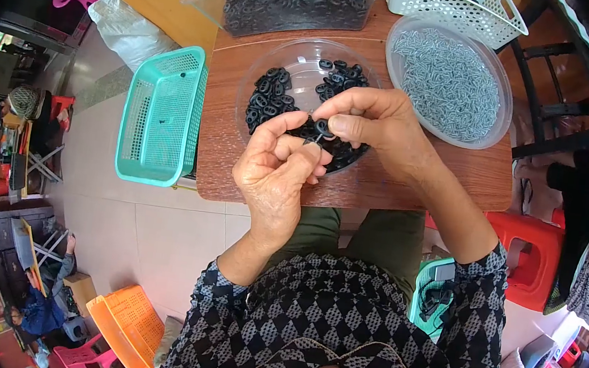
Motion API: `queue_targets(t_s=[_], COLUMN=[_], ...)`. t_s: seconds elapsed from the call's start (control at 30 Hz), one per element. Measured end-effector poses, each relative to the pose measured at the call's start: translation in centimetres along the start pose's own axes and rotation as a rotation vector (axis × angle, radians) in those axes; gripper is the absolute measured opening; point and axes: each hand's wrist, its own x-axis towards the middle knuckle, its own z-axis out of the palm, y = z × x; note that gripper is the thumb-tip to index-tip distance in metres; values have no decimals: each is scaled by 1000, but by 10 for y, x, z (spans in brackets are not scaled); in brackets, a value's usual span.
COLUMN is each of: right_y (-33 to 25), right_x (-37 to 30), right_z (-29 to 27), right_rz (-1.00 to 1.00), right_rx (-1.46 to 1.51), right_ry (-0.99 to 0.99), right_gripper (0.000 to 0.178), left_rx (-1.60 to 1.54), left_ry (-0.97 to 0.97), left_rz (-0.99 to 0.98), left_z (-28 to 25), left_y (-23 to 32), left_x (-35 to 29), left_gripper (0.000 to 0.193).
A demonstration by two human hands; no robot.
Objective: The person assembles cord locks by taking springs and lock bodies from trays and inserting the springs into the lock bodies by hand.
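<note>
Over a clear round bowl [249, 84], my two hands meet with their fingertips close together. My right hand [393, 133] pinches a small black oval piece [322, 126] between thumb and forefinger. Just below it, the thumb and fingers of my left hand [273, 181] are closed together; a thin, small bit shows at their tips, too small to name. Piles of similar black oval pieces [269, 101] lie in the bowl, partly covered by my hands. To the right stands another clear round tub [504, 106] full of small silvery metal pieces [447, 85], perhaps springs.
A clear bin [298, 21] of black pieces and a white perforated basket [445, 5] stand along the table's [216, 139] far side. Left of it is a turquoise basket [160, 121]. A red stool [526, 258] stands at right, an orange crate [125, 328] lower left. Other people sit farther left.
</note>
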Motion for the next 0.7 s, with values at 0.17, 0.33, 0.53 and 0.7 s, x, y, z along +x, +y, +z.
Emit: queue_targets(t_s=[0.17, 0.33, 0.53, 0.7], right_y=[-1, 1, -2, -1], right_x=[1, 1, 0, 1], right_z=[0, 0, 3, 1], right_rz=[16, 16, 3, -4], right_rx=[-30, -26, -27, -55], right_ry=[-13, 12, -11, -9], right_gripper=[14, 14, 14, 14], left_rx=[4, 2, 10, 2], left_ry=[12, 13, 13, 23], left_rz=[11, 9, 23, 11], left_z=[-1, 0, -1, 0], left_y=[-1, -1, -1, -1], left_x=[0, 0, 1, 0], left_gripper=[30, 30, 30, 30])
